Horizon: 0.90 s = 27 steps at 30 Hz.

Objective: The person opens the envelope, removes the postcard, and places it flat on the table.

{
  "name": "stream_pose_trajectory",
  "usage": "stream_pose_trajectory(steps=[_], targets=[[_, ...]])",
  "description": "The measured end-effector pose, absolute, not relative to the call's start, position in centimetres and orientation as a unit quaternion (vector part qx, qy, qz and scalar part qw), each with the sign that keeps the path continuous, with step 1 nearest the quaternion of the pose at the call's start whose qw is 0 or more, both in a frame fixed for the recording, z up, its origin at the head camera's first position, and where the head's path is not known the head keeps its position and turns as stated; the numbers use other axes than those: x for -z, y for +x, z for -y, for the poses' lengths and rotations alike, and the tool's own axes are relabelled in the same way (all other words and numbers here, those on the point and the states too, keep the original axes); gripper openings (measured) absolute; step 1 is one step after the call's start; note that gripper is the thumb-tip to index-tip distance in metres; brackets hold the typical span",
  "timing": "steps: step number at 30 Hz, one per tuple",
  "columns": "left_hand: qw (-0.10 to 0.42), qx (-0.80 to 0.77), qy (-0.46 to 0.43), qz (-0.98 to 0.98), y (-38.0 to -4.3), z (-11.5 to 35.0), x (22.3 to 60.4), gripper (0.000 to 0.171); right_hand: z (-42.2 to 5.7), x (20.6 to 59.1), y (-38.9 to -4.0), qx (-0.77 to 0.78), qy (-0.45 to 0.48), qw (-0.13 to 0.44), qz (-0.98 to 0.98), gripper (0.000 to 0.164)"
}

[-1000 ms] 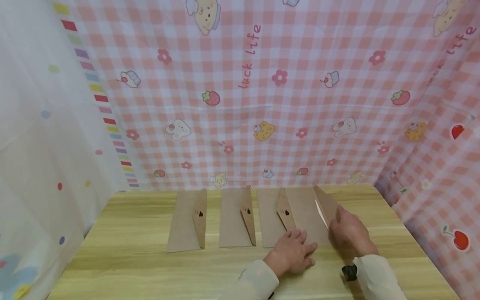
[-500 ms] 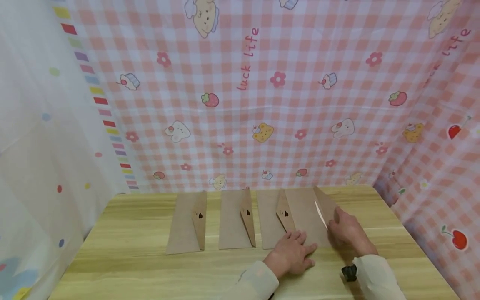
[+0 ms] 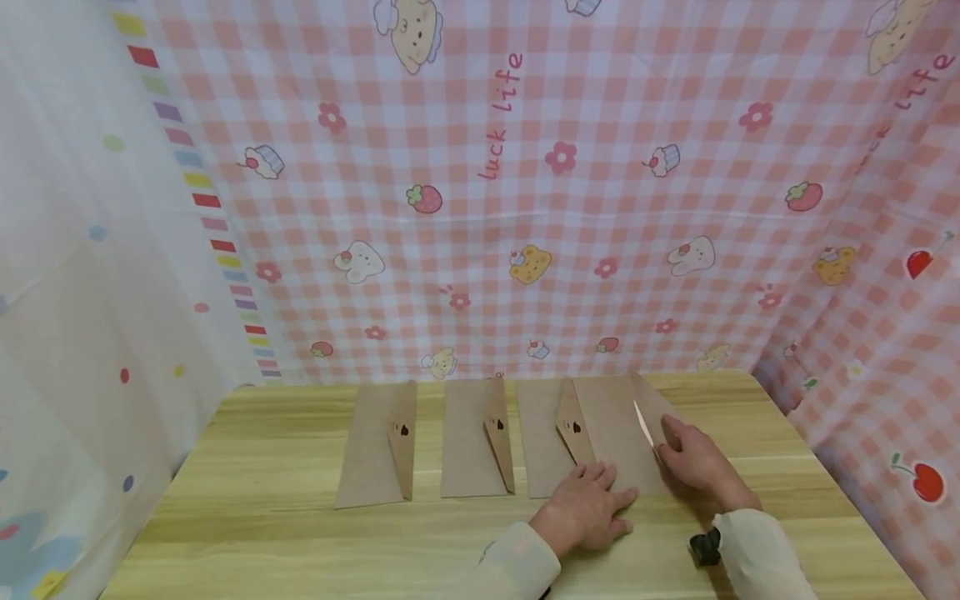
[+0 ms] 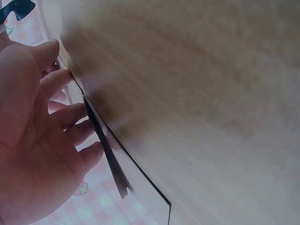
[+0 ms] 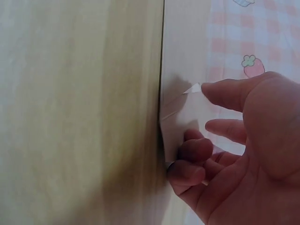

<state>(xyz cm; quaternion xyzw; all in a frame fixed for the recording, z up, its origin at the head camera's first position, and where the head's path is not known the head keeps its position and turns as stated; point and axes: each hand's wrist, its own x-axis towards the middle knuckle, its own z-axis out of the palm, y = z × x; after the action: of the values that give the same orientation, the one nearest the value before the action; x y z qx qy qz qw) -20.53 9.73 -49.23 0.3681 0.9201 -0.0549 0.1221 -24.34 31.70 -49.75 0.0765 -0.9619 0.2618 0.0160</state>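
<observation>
Several brown paper envelopes lie in a row. My left hand (image 3: 585, 508) rests with fingers spread on the near ends of the third envelope (image 3: 540, 442) and the rightmost envelope (image 3: 611, 417). In the left wrist view, the left hand's fingers (image 4: 77, 115) are spread beside a raised flap (image 4: 110, 150). My right hand (image 3: 697, 458) holds the rightmost envelope's flap (image 3: 656, 400), which stands turned out to the right, with a white strip showing at its opening. In the right wrist view, the right thumb (image 5: 225, 91) touches the paper and the other fingers are curled.
To the left lie the first envelope (image 3: 367, 450) and the second envelope (image 3: 465, 450), their flaps slightly raised, each with a dark printed mark. A checked cloth (image 3: 450, 233) hangs behind the wooden table (image 3: 285, 533). A black device (image 3: 705, 548) sits at the right wrist.
The right hand's fingers have shifted slightly on the flap, and the flap sits a little lower. My left hand has stayed in place.
</observation>
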Motion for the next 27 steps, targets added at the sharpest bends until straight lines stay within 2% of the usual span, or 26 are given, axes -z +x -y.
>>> stream_pose_trajectory(steps=[15,27], targets=[[0.115,0.06,0.369,-0.92,-20.4,-9.8,49.3,0.053,-32.7,50.9,-24.9,-0.294,0.035,-0.039,0.954,0.062],[0.1,0.096,0.353,-0.925,-19.6,-10.1,49.4,0.057,-33.0,51.1,-25.2,-0.303,0.009,-0.05,0.952,0.065]])
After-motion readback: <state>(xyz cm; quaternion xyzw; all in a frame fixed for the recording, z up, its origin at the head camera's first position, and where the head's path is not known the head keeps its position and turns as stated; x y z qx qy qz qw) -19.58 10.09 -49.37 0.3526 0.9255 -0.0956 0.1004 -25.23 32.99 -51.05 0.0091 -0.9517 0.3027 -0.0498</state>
